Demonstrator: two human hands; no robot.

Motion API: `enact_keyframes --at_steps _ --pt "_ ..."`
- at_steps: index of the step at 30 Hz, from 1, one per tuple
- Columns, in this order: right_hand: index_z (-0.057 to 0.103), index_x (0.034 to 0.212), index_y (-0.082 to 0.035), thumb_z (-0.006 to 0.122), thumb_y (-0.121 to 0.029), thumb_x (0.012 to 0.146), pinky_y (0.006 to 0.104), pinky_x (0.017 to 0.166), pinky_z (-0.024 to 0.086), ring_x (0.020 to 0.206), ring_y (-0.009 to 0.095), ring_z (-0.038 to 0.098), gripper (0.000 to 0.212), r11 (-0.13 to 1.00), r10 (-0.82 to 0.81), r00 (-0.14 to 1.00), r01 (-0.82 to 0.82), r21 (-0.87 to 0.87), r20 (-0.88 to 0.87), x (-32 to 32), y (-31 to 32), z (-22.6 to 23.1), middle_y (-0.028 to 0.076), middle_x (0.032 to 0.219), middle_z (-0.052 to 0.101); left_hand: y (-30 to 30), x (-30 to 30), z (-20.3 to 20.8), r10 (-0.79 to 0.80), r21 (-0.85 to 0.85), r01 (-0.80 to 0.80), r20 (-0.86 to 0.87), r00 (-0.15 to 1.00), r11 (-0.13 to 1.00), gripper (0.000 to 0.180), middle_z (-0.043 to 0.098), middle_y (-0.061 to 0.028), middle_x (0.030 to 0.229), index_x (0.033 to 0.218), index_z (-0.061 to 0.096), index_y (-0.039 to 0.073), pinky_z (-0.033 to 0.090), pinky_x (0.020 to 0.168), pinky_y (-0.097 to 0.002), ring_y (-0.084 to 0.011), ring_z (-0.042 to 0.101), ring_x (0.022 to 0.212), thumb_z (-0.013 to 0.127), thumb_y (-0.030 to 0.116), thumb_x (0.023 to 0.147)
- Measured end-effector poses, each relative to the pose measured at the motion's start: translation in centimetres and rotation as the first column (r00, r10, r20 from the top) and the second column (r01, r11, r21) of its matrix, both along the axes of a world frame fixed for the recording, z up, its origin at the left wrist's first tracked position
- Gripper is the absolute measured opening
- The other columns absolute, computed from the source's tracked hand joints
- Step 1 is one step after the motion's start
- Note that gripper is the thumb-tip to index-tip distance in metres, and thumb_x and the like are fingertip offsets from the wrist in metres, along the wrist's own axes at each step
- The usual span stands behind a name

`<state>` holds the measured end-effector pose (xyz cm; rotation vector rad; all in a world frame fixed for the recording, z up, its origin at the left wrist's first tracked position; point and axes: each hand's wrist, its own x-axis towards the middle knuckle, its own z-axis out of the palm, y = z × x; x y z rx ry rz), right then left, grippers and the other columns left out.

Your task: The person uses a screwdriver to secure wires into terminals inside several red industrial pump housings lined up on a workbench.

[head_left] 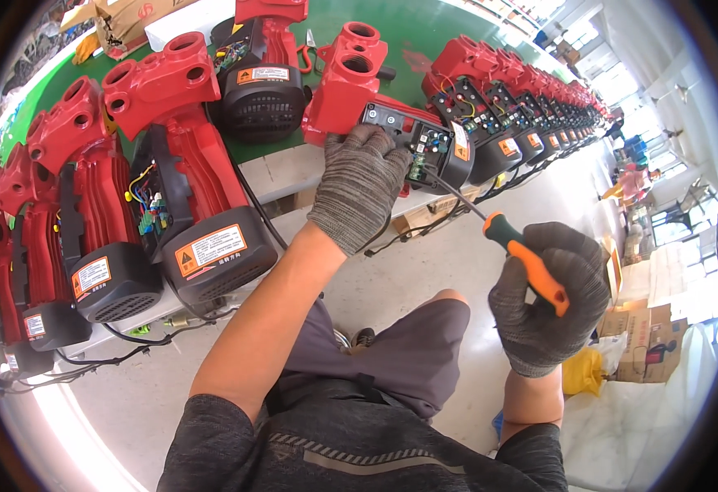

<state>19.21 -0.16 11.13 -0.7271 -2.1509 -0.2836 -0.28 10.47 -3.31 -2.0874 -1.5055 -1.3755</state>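
My right hand (554, 291), in a grey knit glove, is closed around a screwdriver (539, 271) with an orange and dark green handle. The long shaft slants up and left, and its tip reaches the near edge of a black terminal box (426, 146) on a red motor-pump unit (347, 90). My left hand (360, 184), gloved alike, grips that box at its left part with the fingers bent over it. Terminals and small green parts show inside the uncovered box. Where exactly the tip touches is too small to tell.
Similar red units with black end covers (215, 254) line the green bench (252, 152) on both sides, several with wiring exposed. Black cables (121, 353) hang along its front edge. Red-handled pliers (305, 56) lie at the back. Cardboard boxes (642, 340) and a yellow bag (582, 373) stand right.
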Motion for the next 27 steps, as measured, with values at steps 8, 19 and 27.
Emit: enact_keyframes --at_steps 8,19,27 --pt "0.065 0.115 -0.003 0.074 -0.007 0.088 0.0403 0.073 0.056 0.084 0.032 0.069 0.028 0.989 -0.128 0.94 0.146 -0.033 0.316 -0.7 -1.4 3.2 0.019 0.105 0.07 0.3 0.3 -0.3 0.028 -0.006 -0.028 0.013 1.0 1.0 0.013 0.067 -0.0008 0.094 0.096 0.077 0.015 0.042 0.096 -0.0517 -0.0261 0.06 0.107 0.077 0.017 0.083" --pt "0.064 0.11 -0.002 0.079 -0.01 0.08 0.0449 0.069 0.053 0.075 0.034 0.065 0.034 0.987 -0.095 0.911 0.137 -0.079 0.401 -0.5 -1.8 4.6 0.016 0.09 0.066 -0.2 0.1 -0.1 0.003 -0.014 -0.002 0.044 0.999 1.0 0.016 0.07 0.0001 0.099 0.098 0.078 0.016 0.039 0.1 -0.0519 -0.0272 0.059 0.111 0.078 0.018 0.082" --pt "0.064 0.107 -0.001 0.08 -0.012 0.082 0.0407 0.063 0.051 0.068 0.031 0.063 0.031 0.987 -0.1 0.906 0.142 -0.072 0.411 0.2 -1.4 4.3 0.014 0.084 0.066 -0.3 0.0 0.2 -0.026 -0.025 0.027 0.024 0.999 0.999 0.019 0.07 -0.0001 0.1 0.101 0.078 0.017 0.038 0.101 -0.0517 -0.0277 0.059 0.111 0.077 0.018 0.082"
